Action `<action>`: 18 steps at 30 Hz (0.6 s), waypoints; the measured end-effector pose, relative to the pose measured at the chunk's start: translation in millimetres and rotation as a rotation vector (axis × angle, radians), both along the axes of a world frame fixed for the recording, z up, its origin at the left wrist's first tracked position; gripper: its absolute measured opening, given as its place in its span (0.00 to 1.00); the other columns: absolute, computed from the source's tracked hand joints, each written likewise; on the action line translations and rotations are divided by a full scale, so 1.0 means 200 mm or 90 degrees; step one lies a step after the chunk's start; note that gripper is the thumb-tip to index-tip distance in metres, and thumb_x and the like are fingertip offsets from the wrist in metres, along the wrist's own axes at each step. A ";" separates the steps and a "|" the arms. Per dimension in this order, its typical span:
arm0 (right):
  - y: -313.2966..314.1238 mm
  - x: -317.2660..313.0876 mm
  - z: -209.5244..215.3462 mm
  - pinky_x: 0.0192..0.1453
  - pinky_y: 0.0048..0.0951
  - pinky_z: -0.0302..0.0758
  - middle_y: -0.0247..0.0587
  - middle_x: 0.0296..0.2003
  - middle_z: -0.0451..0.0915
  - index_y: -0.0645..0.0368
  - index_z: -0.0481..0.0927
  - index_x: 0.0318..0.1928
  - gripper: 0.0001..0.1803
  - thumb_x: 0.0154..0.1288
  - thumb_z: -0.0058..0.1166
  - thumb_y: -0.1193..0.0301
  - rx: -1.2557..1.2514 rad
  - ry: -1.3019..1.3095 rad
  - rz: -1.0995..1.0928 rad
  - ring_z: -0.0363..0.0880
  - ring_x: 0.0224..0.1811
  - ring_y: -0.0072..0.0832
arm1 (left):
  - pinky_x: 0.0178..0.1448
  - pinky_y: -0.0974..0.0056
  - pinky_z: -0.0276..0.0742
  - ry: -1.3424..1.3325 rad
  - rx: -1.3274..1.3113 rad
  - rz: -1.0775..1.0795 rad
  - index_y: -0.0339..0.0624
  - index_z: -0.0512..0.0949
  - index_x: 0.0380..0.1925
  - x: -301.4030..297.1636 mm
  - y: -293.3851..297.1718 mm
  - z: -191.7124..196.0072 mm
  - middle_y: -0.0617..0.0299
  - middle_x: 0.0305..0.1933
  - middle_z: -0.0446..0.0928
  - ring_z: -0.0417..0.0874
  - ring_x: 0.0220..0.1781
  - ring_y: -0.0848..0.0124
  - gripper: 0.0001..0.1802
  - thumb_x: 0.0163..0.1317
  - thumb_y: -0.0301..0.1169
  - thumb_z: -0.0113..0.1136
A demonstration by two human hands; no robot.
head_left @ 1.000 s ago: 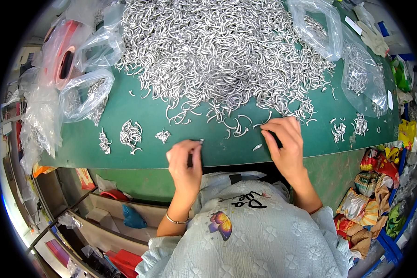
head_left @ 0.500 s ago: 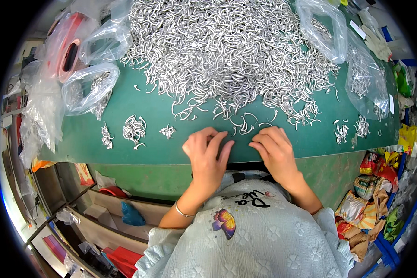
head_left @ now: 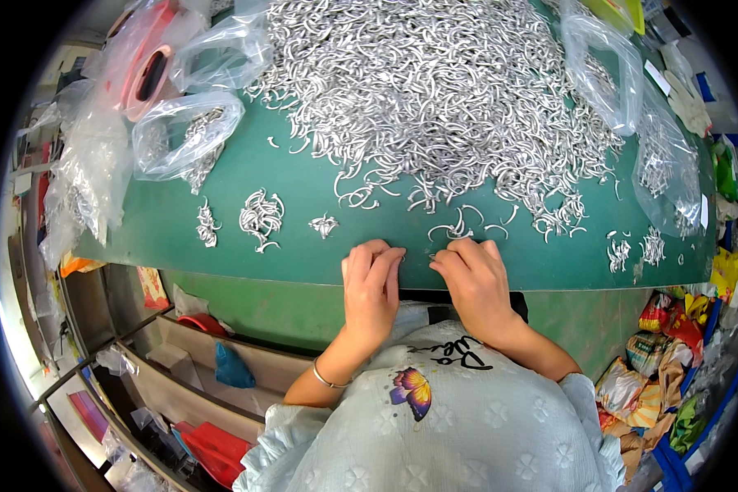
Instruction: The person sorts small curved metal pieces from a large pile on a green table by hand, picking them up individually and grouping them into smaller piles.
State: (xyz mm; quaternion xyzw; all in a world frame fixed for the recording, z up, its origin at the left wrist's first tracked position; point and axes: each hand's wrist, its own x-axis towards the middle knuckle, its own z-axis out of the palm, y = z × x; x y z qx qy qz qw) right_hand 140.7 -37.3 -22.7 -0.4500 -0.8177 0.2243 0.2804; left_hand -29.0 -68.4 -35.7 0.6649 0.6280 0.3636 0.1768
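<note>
A big heap of curved silver metal hooks (head_left: 443,90) covers the back of the green table (head_left: 303,238). My left hand (head_left: 371,291) and my right hand (head_left: 473,285) rest side by side at the table's near edge, fingers curled, fingertips almost touching. A small silver piece shows at the fingertips of each hand; what exactly each holds is too small to tell. A few loose hooks (head_left: 463,225) lie just beyond my right hand. Small sorted clusters of hooks (head_left: 261,217) lie to the left of my left hand.
Clear plastic bags with hooks (head_left: 184,139) lie at the left; more bags (head_left: 631,123) at the right. A pink tape roll (head_left: 143,70) sits far left. Shelves with clutter are below the table on the left, colourful wrappers (head_left: 664,361) on the right.
Both hands have drawn together toward the middle of the near table edge. The left hand came in from the left, the right from the loose hooks near the heap.
</note>
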 end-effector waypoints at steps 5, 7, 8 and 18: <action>0.05 -0.10 -0.01 0.39 0.33 0.64 0.38 0.31 0.71 0.61 0.78 0.34 0.06 0.56 0.60 0.76 0.016 0.013 0.026 0.71 0.32 0.34 | 0.45 0.60 0.65 0.062 0.058 0.096 0.40 0.80 0.39 -0.09 0.00 -0.03 0.59 0.38 0.76 0.76 0.40 0.61 0.13 0.53 0.16 0.64; 0.08 -0.18 -0.03 0.39 0.33 0.64 0.38 0.31 0.71 0.61 0.78 0.34 0.06 0.56 0.60 0.76 0.037 0.025 0.036 0.70 0.32 0.33 | 0.45 0.60 0.66 0.086 0.080 0.146 0.40 0.81 0.38 -0.13 0.04 -0.04 0.58 0.38 0.76 0.76 0.40 0.61 0.13 0.53 0.15 0.64; 0.09 -0.21 -0.02 0.37 0.34 0.67 0.37 0.33 0.74 0.61 0.79 0.35 0.09 0.52 0.65 0.77 0.027 0.025 0.032 0.68 0.31 0.37 | 0.46 0.60 0.68 0.100 0.082 0.172 0.39 0.81 0.38 -0.15 0.07 -0.03 0.57 0.37 0.77 0.77 0.40 0.60 0.13 0.53 0.15 0.64; 0.17 -0.50 -0.08 0.42 0.30 0.66 0.40 0.32 0.69 0.59 0.73 0.30 0.08 0.46 0.58 0.78 0.107 0.044 0.080 0.72 0.35 0.33 | 0.51 0.60 0.72 0.007 0.120 0.263 0.35 0.80 0.42 -0.16 0.00 -0.02 0.52 0.43 0.74 0.76 0.45 0.60 0.15 0.55 0.12 0.57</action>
